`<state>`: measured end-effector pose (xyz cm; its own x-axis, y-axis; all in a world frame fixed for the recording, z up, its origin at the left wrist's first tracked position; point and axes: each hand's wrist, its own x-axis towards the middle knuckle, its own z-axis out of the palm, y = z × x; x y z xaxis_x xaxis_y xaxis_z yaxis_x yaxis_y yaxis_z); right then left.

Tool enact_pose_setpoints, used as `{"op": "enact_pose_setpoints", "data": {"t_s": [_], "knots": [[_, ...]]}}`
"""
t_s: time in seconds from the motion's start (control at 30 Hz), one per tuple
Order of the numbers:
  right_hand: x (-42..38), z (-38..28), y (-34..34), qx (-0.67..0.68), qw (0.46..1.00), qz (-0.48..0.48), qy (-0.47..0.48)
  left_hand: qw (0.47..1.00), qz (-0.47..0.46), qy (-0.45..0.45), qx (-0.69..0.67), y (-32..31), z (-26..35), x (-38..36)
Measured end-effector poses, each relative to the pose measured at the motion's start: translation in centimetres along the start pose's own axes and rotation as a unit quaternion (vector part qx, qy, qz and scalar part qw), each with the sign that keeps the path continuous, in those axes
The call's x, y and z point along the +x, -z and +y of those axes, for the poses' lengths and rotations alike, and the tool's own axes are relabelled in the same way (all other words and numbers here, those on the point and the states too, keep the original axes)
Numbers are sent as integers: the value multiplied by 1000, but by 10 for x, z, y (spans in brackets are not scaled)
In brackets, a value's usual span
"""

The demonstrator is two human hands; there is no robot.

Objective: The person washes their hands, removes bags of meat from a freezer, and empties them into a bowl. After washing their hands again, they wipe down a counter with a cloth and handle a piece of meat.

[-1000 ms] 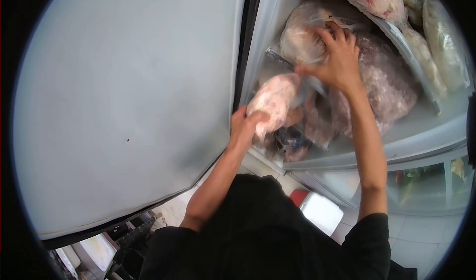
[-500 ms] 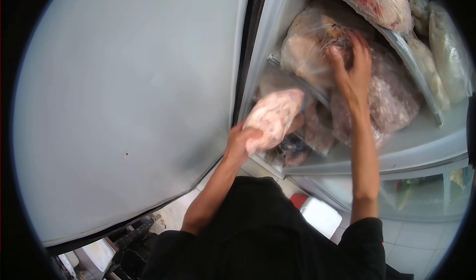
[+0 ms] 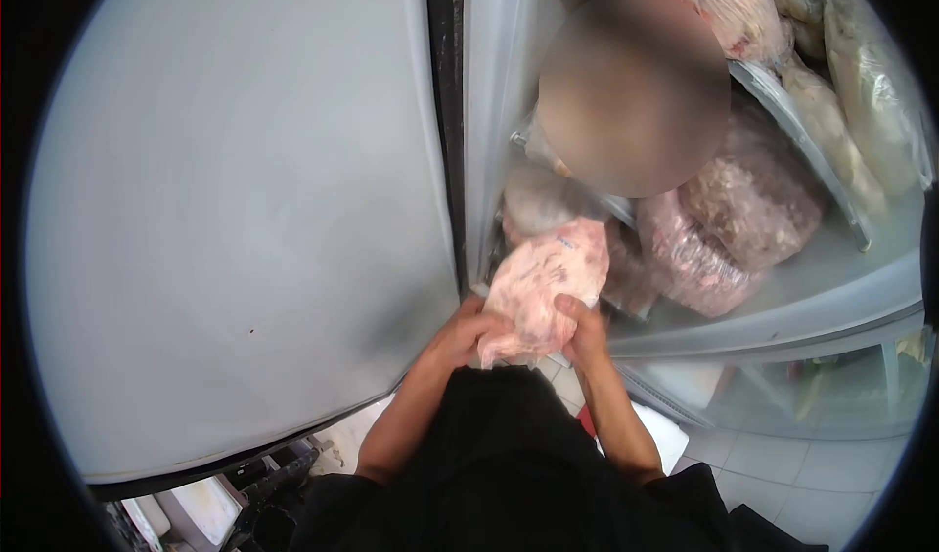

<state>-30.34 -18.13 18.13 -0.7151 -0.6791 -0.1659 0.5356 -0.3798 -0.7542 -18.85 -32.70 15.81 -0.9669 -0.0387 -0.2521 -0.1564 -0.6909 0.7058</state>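
Observation:
Both hands grip a clear plastic bag of pale pink meat [image 3: 550, 276] in front of my body, at the opening of an upright freezer or fridge. My left hand [image 3: 467, 334] is closed on the bag's lower left side. Closed on its lower right side is my right hand [image 3: 584, 329], thumb on top. Behind the bag lie more bagged meats [image 3: 699, 254] on a shelf, some dark and frosted. A round blurred patch hides the upper middle of that shelf.
A large grey door [image 3: 245, 220] stands open on my left. Above, a wire-edged shelf [image 3: 802, 141] holds long wrapped packs [image 3: 866, 88]. Below right is a lower compartment with a clear front [image 3: 822, 386]. A white-lidded red box [image 3: 665, 440] stands on the tiled floor [image 3: 782, 454].
My right hand has left the large bag on the shelf and come down to the meat bag in my left hand. The bag is now lower and held from both sides.

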Motion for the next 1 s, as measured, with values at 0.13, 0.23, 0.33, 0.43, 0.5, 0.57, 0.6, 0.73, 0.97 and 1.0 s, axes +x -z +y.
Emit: {"op": "enact_pose_setpoints", "data": {"t_s": [0.13,0.23,0.33,0.43,0.5,0.57,0.6,0.73,0.97,1.0], "knots": [[-7,-2,3,-45,998,42,-13,994,19,-75,82,-12,2,-7],[-12,-2,-3,-101,992,66,-39,988,68,-107,91,-27,-2,-9],[-8,7,-2,-256,965,27,-47,992,98,-84,8,-9,-25,-22],[-6,25,-7,-327,939,-84,-74,978,163,-129,8,6,-47,-49],[-12,44,-22,-326,922,-164,-129,957,238,-163,9,11,-56,-82],[-22,63,-31,-344,895,-234,-159,935,297,-192,1,9,-70,-120],[-26,76,-36,-366,862,-294,-193,917,342,-203,7,7,-78,-144],[-40,123,-74,-351,759,-473,-276,857,450,-249,-14,11,-116,-228],[-86,213,-135,-430,623,-613,-227,758,535,-345,-140,34,-181,-379],[-96,223,-148,-433,608,-633,-207,740,549,-359,-147,40,-189,-395]]}}
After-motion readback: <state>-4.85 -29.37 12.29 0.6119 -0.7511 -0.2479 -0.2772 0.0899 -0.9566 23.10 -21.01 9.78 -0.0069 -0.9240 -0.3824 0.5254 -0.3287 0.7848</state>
